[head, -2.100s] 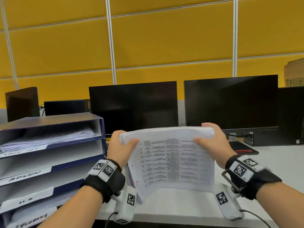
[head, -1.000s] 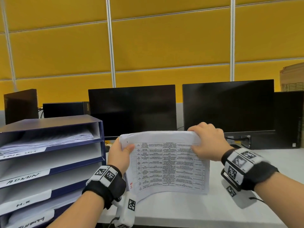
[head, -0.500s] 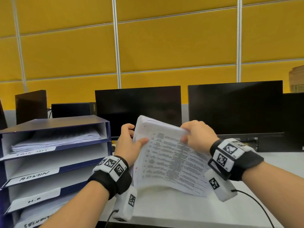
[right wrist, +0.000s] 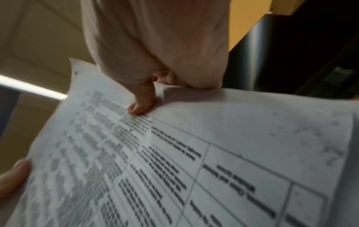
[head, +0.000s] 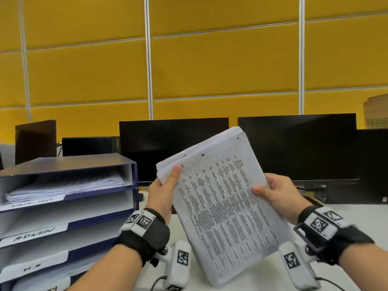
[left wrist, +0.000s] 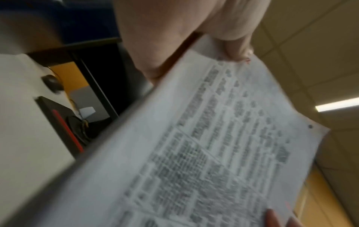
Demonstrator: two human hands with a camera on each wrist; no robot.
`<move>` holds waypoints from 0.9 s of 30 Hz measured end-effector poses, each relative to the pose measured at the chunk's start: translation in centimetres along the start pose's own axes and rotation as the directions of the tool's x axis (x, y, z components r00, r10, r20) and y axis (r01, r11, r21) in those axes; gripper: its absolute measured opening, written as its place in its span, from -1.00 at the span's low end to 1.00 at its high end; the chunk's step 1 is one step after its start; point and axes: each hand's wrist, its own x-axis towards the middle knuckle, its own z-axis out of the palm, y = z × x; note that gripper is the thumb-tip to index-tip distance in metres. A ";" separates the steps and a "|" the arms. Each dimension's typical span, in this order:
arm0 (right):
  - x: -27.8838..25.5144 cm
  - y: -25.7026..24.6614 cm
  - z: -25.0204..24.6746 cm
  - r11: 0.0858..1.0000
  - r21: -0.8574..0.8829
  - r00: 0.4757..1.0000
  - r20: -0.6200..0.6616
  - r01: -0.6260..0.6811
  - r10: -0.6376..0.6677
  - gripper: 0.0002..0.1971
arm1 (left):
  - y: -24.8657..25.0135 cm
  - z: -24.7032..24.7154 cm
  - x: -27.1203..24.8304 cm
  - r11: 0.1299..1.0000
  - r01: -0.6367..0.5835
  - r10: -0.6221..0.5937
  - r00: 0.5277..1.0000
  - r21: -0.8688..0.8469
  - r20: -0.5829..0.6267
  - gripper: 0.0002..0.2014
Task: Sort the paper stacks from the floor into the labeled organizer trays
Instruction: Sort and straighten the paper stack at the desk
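Observation:
I hold a thick stack of printed paper (head: pixel 222 206) tilted in the air over the desk, table text facing me, red writing near its upper left corner. My left hand (head: pixel 165 190) grips the stack's left edge near that corner, thumb on top. My right hand (head: pixel 275 194) grips the right edge, thumb pressed on the page. The wrist views show the same stack (left wrist: pixel 204 145) (right wrist: pixel 174 153) with a thumb on it. A dark blue organizer (head: pixel 69 164) with labeled trays stands at the left; its top tray holds papers (head: pixel 69 185). Lower trays read ADMIN (head: pixel 34 234) and H.R (head: pixel 31 268).
Two black monitors (head: pixel 174 148) (head: pixel 298 143) stand behind the stack on the white desk (head: pixel 367 219). A dark computer case (head: pixel 371 164) sits at the far right, and another dark screen (head: pixel 35 140) behind the organizer. Yellow wall panels rise behind.
The stack was held level and wide before me; both hands have turned it so it now stands tilted lengthwise, its top corner raised toward the monitors. My right hand shifted from the top edge to the side.

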 end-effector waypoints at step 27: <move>0.8 -1.1 5.6 0.976 0.014 0.944 -0.255 0.219 -0.208 -0.61 | 0.9 1.9 0.1 0.936 -0.221 0.300 0.906 0.273 -0.297 -0.64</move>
